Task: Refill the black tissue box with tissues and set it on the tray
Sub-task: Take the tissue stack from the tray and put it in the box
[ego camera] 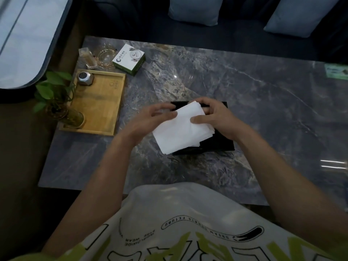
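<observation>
Right hand [216, 119] pinching the tissue stack [180, 132] and left hand [150, 119] gripping its left edge hold it over the black tissue box [216, 142] on the counter [244, 91], well apart from the tray [101, 102]; I'd square it to the opening before pressing.

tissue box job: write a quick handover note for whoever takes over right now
Left hand and right hand both grip the tissues, held slantwise over the box.
The box stands on the table, right of the tray.
Done: stack is at the box.
Left: seat the tissues inside, then set the box on the tray.
</observation>
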The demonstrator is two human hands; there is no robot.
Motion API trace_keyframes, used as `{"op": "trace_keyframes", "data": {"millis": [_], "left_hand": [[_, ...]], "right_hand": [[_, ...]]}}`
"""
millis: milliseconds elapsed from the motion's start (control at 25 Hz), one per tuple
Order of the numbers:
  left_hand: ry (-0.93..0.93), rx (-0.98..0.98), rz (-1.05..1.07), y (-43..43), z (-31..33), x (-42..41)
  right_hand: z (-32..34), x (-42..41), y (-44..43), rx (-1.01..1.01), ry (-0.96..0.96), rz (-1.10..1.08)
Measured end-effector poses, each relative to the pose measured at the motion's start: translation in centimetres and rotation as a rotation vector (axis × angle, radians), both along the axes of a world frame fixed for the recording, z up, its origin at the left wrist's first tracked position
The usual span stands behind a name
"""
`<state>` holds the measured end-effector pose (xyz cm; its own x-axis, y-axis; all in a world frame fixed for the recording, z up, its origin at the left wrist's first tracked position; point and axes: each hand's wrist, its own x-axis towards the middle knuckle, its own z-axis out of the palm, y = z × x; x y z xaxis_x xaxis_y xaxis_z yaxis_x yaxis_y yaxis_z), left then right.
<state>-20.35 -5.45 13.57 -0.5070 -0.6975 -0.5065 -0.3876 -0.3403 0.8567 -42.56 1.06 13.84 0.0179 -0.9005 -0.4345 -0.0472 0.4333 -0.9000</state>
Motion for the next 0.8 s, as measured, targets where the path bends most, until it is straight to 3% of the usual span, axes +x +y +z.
{"op": "trace_keyframes", "data": {"millis": [120, 280, 560, 680, 800], "left_hand": [[0.032, 0.047, -0.072, 0.4, 0.0, -0.4], [0.13, 0.127, 0.128, 0.6, -0.6, -0.6], [0.115, 0.202, 0.097, 1.4, -1.5, -1.6], [0.119, 0.205, 0.177, 1.6, -2.4, -2.2], [0.056, 0.247, 0.188, 2.3, -3.5, -3.1]], "right_hand": [[0.1, 0.3, -0.3, -0.031, -0.093, -0.09], [-1.5, 0.7, 0.8, 0.03, -0.322, -0.234], [-3.2, 1.3, 2.1, 0.069, -0.276, -0.372], [-4.0, 1.3, 2.6, 0.113, -0.296, -0.301], [-5.0, 1.0, 3.2, 0.108, -0.188, -0.249]]}}
